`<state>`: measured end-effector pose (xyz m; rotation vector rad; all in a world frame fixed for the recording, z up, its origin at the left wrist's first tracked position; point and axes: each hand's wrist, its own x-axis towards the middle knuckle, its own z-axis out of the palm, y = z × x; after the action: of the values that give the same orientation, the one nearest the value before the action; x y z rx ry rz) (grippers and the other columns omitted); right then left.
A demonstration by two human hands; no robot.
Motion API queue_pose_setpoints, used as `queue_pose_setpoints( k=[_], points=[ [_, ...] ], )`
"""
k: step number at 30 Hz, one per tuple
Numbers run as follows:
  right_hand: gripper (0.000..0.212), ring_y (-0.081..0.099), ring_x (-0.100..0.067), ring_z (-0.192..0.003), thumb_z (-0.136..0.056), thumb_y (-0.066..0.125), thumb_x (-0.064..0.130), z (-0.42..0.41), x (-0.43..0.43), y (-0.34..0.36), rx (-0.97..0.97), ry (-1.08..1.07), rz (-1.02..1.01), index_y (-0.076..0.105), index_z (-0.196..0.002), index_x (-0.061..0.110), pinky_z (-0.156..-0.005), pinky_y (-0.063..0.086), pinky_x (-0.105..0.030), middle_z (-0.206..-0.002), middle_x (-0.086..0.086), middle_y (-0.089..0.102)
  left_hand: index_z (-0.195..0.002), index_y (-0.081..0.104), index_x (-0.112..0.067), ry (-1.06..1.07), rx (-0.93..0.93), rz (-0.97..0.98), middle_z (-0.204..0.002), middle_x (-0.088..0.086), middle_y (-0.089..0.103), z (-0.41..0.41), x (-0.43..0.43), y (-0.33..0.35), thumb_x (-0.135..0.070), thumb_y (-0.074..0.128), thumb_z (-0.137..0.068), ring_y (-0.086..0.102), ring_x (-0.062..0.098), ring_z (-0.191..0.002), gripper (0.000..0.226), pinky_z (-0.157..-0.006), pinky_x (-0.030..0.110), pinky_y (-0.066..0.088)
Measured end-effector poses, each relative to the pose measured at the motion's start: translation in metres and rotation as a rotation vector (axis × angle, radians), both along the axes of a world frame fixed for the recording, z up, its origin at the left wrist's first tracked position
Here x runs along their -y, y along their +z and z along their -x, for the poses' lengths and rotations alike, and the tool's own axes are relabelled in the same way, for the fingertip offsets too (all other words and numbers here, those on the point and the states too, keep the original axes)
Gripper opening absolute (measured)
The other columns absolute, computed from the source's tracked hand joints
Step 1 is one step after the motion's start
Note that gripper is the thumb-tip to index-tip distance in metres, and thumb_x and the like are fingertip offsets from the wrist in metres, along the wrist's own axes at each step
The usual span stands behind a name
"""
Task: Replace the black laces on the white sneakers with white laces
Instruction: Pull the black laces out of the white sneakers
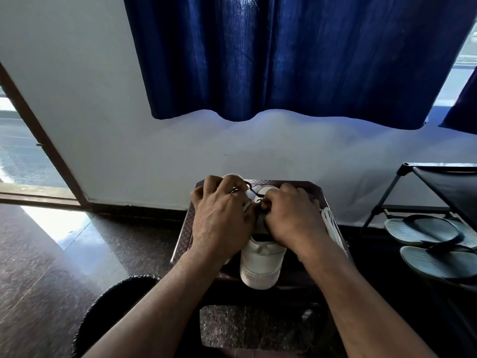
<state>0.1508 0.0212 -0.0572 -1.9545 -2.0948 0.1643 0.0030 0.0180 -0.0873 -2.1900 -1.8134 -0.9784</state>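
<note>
Centrally, a white leather sneaker (261, 264) stands upright on a dark brown bench with a woven-pattern top (183, 228), its heel towards me and its toe towards the pale wall (103, 125). My left hand (222, 220) lies over the left side of the shoe, its fingers (227, 182) curled down over the forepart and gripping the sneaker, the thumb reaching in to the lacing. My right hand (291, 219) covers the right side, its fingers (289, 190) curled and the thumb and fingertips pinching the black lace (251, 189) at the middle of the shoe, where both hands meet; a loop of that lace shows above the knuckles. The rounded white toe of a second sneaker (232, 175) shows just beyond my left knuckles; the rest of it is hidden. A loose bundle of white laces (333, 226) lies on the bench just beside my right wrist, at the right edge. A deep blue fabric curtain (284, 60) hangs above the wall. On the right stands a black metal-framed shoe rack (438, 192), with a pair of grey-blue flip-flop sandals (423, 231) on its low tier. A dark round object with a scalloped rim (111, 301) sits on the speckled stone floor (51, 254) at lower left, near my left forearm.
</note>
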Motion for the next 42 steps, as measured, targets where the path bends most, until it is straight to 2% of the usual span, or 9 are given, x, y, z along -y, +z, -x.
queue_pose_setpoints(
  k=[5,9,15,18,20,25,29,36,42],
  points=[
    [0.018,0.058,-0.019,-0.091,-0.097,0.059,0.013,-0.02,-0.01,-0.005,-0.69,-0.015,-0.254,0.069,-0.085,0.022,-0.079,0.04,-0.017,-0.096,-0.002,0.059,-0.096,0.078,-0.028,-0.002,-0.006,0.014,-0.124,-0.019,0.058,0.001,0.0,0.001,-0.047,0.063,-0.087,0.044,0.023,-0.122,0.026,-0.096,0.046,0.034],
    [0.028,0.053,-0.004,-0.072,-0.104,0.052,0.01,-0.039,-0.013,-0.001,-1.265,-0.105,-0.268,0.066,-0.084,0.025,-0.074,0.045,-0.03,-0.083,0.015,0.068,-0.099,0.079,-0.029,0.003,-0.025,0.046,-0.127,-0.022,0.057,-0.002,-0.001,0.003,-0.05,0.065,-0.09,0.04,0.02,-0.125,0.027,-0.1,0.047,0.033],
    [0.01,0.067,-0.023,-0.079,-0.092,0.059,0.035,-0.034,-0.022,-0.018,-1.131,-0.228,-0.257,0.066,-0.086,0.031,-0.082,0.058,-0.046,-0.086,0.0,0.075,-0.093,0.078,-0.027,-0.023,-0.007,0.038,-0.12,-0.021,0.06,-0.001,0.004,0.005,-0.044,0.061,-0.084,0.042,0.02,-0.121,0.025,-0.098,0.046,0.033],
    [0.011,0.067,-0.012,-0.092,-0.096,0.066,0.02,-0.03,-0.017,-0.017,-1.002,-0.262,-0.217,0.065,-0.105,0.026,-0.077,0.045,-0.006,-0.102,0.004,0.073,-0.09,0.073,-0.027,-0.026,-0.026,0.075,-0.11,-0.019,0.062,-0.005,0.007,0.011,-0.044,0.057,-0.078,0.044,0.02,-0.118,0.026,-0.096,0.046,0.034],
    [0.014,0.063,-0.005,-0.093,-0.097,0.068,0.021,-0.03,-0.012,-0.016,-0.884,-0.25,-0.223,0.064,-0.109,0.024,-0.069,0.037,0.001,-0.105,0.008,0.07,-0.091,0.068,-0.03,-0.022,-0.019,0.096,-0.107,-0.018,0.063,-0.007,0.008,0.016,-0.044,0.055,-0.075,0.045,0.02,-0.116,0.025,-0.095,0.045,0.034],
    [0.011,0.064,0.0,-0.08,-0.089,0.076,0.028,-0.026,0.003,-0.011,-0.646,-0.081,-0.115,0.071,-0.098,0.024,-0.065,0.04,-0.004,-0.09,0.013,0.072,-0.112,0.07,-0.044,-0.053,-0.097,0.188,-0.12,-0.017,0.065,-0.019,-0.005,0.03,-0.042,0.062,-0.088,0.042,0.021,-0.121,0.025,-0.099,0.046,0.031],
    [0.021,0.062,-0.014,-0.084,-0.085,0.073,0.024,-0.028,0.012,-0.012,-0.529,-0.087,-0.074,0.065,-0.104,0.024,-0.069,0.04,-0.027,-0.091,0.011,0.067,-0.115,0.071,-0.042,-0.094,-0.273,0.301,-0.119,-0.014,0.061,-0.031,-0.012,0.033,-0.04,0.055,-0.093,0.039,0.024,-0.121,0.027,-0.097,0.05,0.033],
    [0.02,0.058,-0.017,-0.074,-0.08,0.072,0.021,-0.027,0.016,-0.019,-0.553,-0.133,-0.19,0.063,-0.097,0.024,-0.067,0.037,-0.027,-0.078,0.012,0.064,-0.112,0.068,-0.036,-0.093,-0.247,0.338,-0.111,-0.011,0.06,-0.036,-0.015,0.028,-0.037,0.053,-0.093,0.043,0.026,-0.12,0.023,-0.084,0.045,0.029],
    [0.017,0.057,-0.012,-0.067,-0.079,0.069,0.014,-0.027,0.016,-0.021,-0.587,-0.148,-0.254,0.063,-0.091,0.025,-0.063,0.034,-0.025,-0.071,0.013,0.063,-0.121,0.061,-0.037,-0.084,-0.245,0.343,-0.124,-0.011,0.06,-0.038,-0.012,0.028,-0.039,0.051,-0.093,0.042,0.026,-0.125,0.03,-0.097,0.052,0.034]
  ],
)
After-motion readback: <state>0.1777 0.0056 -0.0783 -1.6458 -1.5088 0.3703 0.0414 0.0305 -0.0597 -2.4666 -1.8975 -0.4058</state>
